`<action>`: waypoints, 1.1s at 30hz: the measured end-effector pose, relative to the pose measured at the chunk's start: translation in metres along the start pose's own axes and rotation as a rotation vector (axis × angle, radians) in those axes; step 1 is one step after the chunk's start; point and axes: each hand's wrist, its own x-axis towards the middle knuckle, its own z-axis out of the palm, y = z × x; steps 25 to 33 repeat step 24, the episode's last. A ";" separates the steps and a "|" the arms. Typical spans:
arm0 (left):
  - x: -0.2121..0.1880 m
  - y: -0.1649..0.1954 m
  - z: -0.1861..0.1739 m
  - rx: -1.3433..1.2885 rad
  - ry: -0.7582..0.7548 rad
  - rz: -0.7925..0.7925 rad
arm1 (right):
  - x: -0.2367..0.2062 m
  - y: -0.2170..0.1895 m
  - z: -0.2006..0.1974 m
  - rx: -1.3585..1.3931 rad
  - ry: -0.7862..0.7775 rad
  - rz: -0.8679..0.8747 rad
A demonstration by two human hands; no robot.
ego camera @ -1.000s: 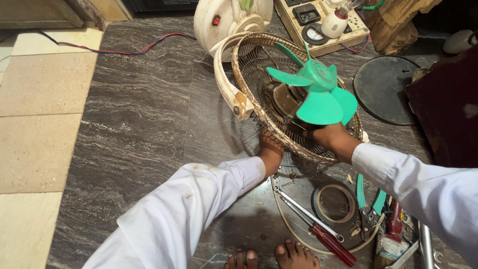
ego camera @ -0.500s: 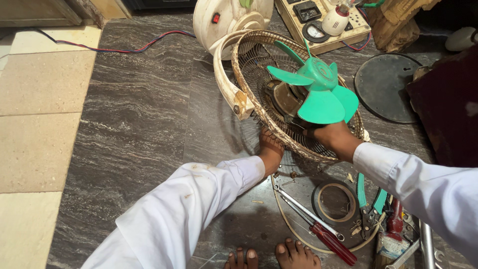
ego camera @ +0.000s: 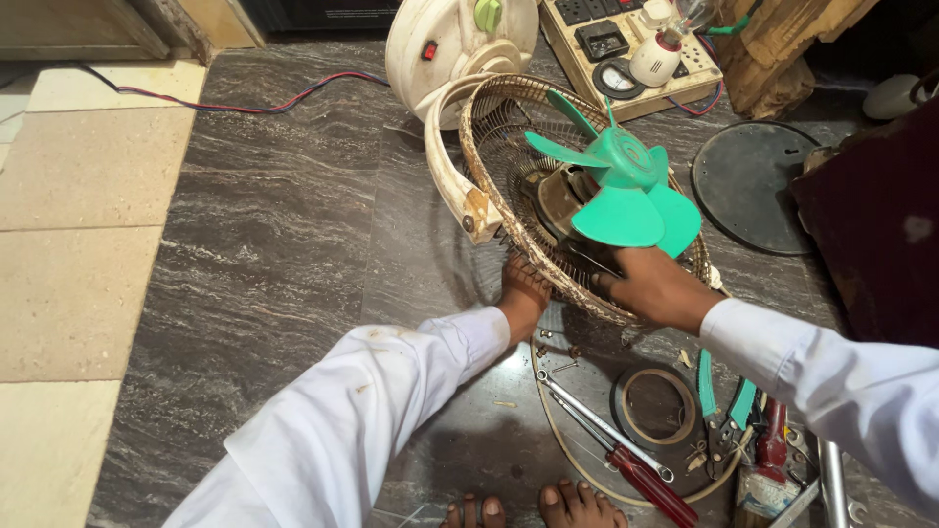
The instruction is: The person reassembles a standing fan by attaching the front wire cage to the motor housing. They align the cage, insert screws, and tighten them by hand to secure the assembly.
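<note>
Fan lies tipped on the dark stone floor, its rusty wire guard facing up with the green blade exposed. Left hand reaches under the guard's near rim, fingers hidden, so grip cannot be told. Right hand closes over the rim beside the blade, apparently steadying it; screwdriver, pliers and tape roll lie near.

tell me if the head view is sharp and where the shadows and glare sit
Head view: mostly sharp, fan blades crisp; soft shadow on the floor under the left hand; mild sheen on the stone near the tools; dark, murky right edge.
</note>
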 end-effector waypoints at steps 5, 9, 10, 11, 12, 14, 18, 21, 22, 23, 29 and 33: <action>0.003 0.001 0.000 -0.034 0.015 -0.141 | 0.003 -0.011 -0.005 -0.180 -0.096 0.092; -0.004 -0.005 -0.009 -0.758 0.100 -0.194 | 0.003 -0.015 -0.008 -0.329 -0.200 0.097; -0.006 -0.008 -0.011 -0.448 0.188 -0.187 | 0.003 -0.015 -0.010 -0.341 -0.221 0.070; -0.008 -0.013 -0.011 -0.133 0.270 -0.174 | 0.002 -0.016 -0.013 -0.276 -0.209 0.026; -0.009 -0.015 -0.012 -0.051 0.229 -0.212 | -0.001 -0.016 -0.015 -0.212 -0.199 -0.015; -0.007 -0.012 -0.013 0.108 0.152 -0.283 | -0.008 -0.016 -0.019 -0.096 -0.204 -0.042; -0.007 -0.011 -0.005 -0.435 0.590 -0.229 | -0.027 -0.028 -0.027 0.063 -0.232 -0.031; -0.004 -0.012 -0.001 -0.467 0.424 -0.213 | -0.033 -0.047 -0.036 0.100 -0.252 -0.046; -0.004 -0.010 0.000 -0.477 0.367 -0.207 | -0.034 -0.053 -0.038 0.107 -0.263 -0.048; -0.003 -0.009 0.000 -0.487 0.311 -0.200 | -0.035 -0.060 -0.038 0.072 -0.235 -0.063; -0.022 -0.069 0.028 -0.485 0.312 -0.201 | -0.036 -0.067 -0.039 0.037 -0.205 -0.078; -0.022 -0.069 0.028 -0.485 0.312 -0.201 | -0.036 -0.067 -0.039 0.037 -0.205 -0.078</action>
